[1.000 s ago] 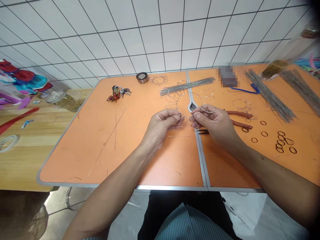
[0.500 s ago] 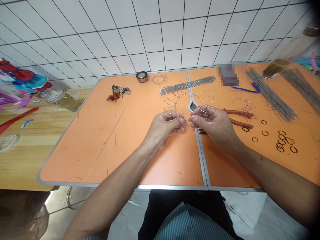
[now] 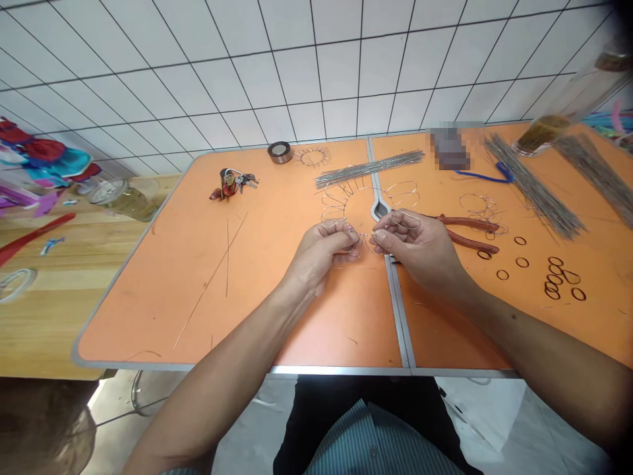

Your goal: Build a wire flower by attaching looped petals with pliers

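Both hands pinch a thin wire ring with looped petals, held just above the orange table. My left hand grips its near left part between thumb and fingers. Close by on the right, my right hand pinches the other side, with a wire loop showing over its fingers. Fine wire between the fingertips is too thin to follow. Red-handled pliers lie under and beside my right hand, their jaws partly hidden by it.
A bundle of straight wires lies behind the hands. Dark rings, wire bundles and a glass bottle are on the right. Keys, a tape roll and loose wires are further left.
My left fingers have curled in slightly, and the thumb has shifted on the wire. My right hand stays nearly in place, with the wire ring still between both hands.
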`<state>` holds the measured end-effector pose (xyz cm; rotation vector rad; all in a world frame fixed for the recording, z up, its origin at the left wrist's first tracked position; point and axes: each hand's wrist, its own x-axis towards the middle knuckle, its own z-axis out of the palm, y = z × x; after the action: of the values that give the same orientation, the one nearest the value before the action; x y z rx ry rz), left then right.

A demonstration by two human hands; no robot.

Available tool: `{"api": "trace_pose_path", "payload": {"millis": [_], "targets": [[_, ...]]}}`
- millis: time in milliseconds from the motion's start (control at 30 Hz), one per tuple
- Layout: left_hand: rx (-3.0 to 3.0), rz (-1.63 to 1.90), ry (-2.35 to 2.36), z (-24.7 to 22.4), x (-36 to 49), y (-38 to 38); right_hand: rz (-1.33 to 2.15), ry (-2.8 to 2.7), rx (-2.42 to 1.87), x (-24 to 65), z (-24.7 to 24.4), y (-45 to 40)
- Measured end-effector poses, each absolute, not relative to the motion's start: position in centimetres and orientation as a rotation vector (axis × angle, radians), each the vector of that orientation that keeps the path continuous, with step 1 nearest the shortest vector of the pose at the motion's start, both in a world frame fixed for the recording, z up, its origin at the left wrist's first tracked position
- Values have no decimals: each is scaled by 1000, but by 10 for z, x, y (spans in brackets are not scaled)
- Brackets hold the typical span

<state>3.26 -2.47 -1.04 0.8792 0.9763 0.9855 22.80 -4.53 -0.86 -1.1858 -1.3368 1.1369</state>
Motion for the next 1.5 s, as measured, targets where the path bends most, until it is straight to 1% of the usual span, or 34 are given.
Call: {"api": "trace_pose_path", "payload": {"millis": [200, 1033, 1500], "targets": [[1064, 1032, 963, -11, 33, -27, 1193, -1346, -1137, 229, -12, -45], [1028, 996, 991, -11, 35, -27, 1247, -1353, -1088, 233, -16, -41], [1144, 1070, 1032, -15, 32, -27, 1256, -1364, -1105, 230, -13, -40]]}}
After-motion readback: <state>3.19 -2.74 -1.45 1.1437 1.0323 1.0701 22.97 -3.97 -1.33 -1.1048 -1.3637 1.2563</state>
